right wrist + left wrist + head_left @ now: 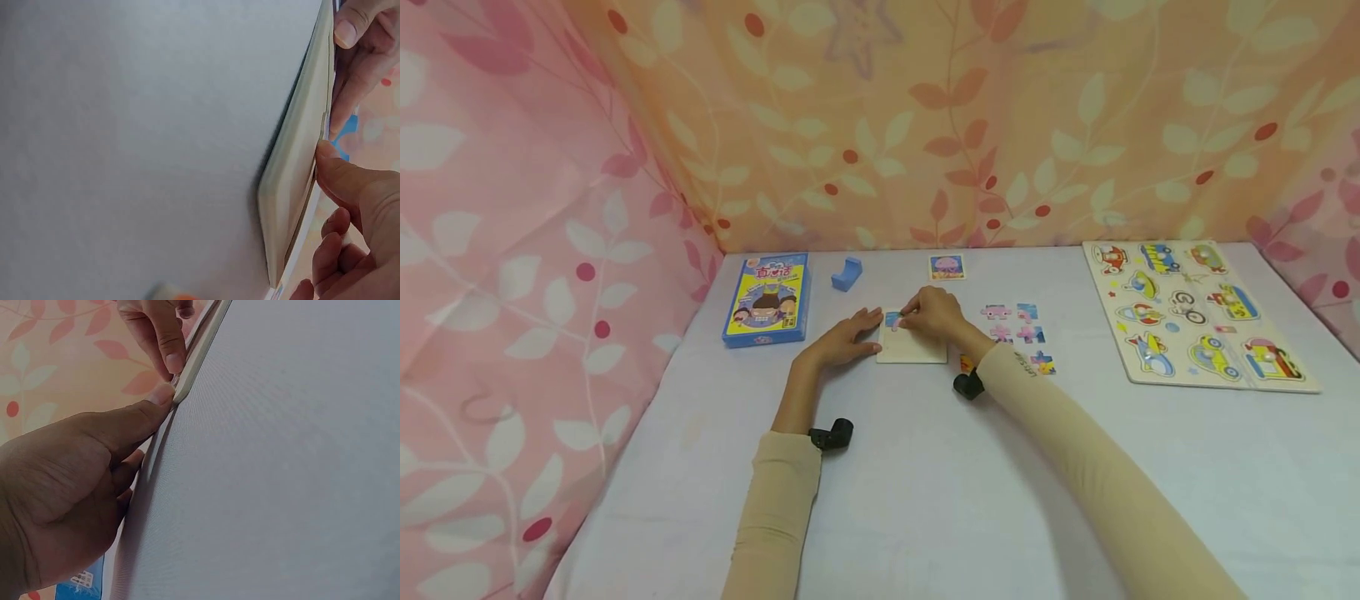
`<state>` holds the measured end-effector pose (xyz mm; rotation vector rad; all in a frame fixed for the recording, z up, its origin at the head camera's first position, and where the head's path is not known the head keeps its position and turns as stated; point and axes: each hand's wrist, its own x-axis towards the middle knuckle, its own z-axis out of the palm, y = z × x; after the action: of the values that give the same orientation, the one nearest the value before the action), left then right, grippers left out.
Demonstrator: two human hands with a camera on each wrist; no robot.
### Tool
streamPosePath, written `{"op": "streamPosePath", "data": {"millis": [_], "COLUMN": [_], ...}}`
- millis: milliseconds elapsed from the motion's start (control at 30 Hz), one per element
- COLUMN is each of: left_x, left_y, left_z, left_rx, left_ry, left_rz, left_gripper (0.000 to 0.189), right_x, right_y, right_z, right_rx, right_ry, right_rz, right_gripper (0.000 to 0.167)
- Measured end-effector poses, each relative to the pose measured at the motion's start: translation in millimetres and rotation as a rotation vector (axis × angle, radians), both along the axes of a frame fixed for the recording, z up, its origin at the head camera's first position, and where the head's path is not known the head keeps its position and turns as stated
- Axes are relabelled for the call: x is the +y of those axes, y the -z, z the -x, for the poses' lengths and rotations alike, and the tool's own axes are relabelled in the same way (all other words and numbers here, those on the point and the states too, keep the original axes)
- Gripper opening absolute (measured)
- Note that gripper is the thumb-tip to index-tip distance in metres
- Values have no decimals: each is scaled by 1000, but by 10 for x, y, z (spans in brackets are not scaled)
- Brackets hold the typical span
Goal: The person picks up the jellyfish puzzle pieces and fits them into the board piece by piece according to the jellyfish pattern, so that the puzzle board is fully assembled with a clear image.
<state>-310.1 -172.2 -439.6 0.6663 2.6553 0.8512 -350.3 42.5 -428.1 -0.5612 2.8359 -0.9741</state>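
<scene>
On the far left we see a card box (765, 300) lying face up, set off to the side, presumably to stay out of the way. Next comes the left hand (844, 340), its thumb apart from its outstretched fingers and gripping nothing; thumb and fingers touch the left edge of the small pale board (913, 350). We take this as a brace, to stop the board from sliding. Behind that hand rests a blue block (847, 273), touched by neither hand.

The puzzle piece (893, 322) is at the board's far left corner. There the right hand (936, 315) brings thumb and fingers together on it in a pinch, a grip we judge suited to seating something so thin and small.

Beyond the board we find a picture card (947, 267), face up, probably so that its pink figure on blue can be compared. To the right of the board the loose pieces (1031, 334) lie spread out in rows, some partly hidden by the right arm; spaced like this, each seems easy to spot and pick up. At the far right we see a large picture board (1195, 317), well apart from both hands.
</scene>
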Motion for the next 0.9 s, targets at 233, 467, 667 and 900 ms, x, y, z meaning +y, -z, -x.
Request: {"op": "streamPosePath", "data": {"millis": [233, 467, 667, 900], "left_x": [34, 76, 121, 127], "left_y": [7, -17, -24, -36], "left_z": [1, -7, 0, -5], "left_rx": [41, 5, 6, 5], "left_ry": [60, 62, 64, 38], "left_rz": [20, 40, 120, 172], "left_gripper": [69, 72, 76, 84], "right_x": [31, 158, 439, 937], "right_y": [-33, -77, -158, -248], "right_z": [-20, 6, 42, 82], "right_rx": [8, -17, -3, 35], "right_ry": [-6, 6, 21, 134], "right_rz": [8, 32, 87, 114], "right_gripper": [31, 31, 30, 29]}}
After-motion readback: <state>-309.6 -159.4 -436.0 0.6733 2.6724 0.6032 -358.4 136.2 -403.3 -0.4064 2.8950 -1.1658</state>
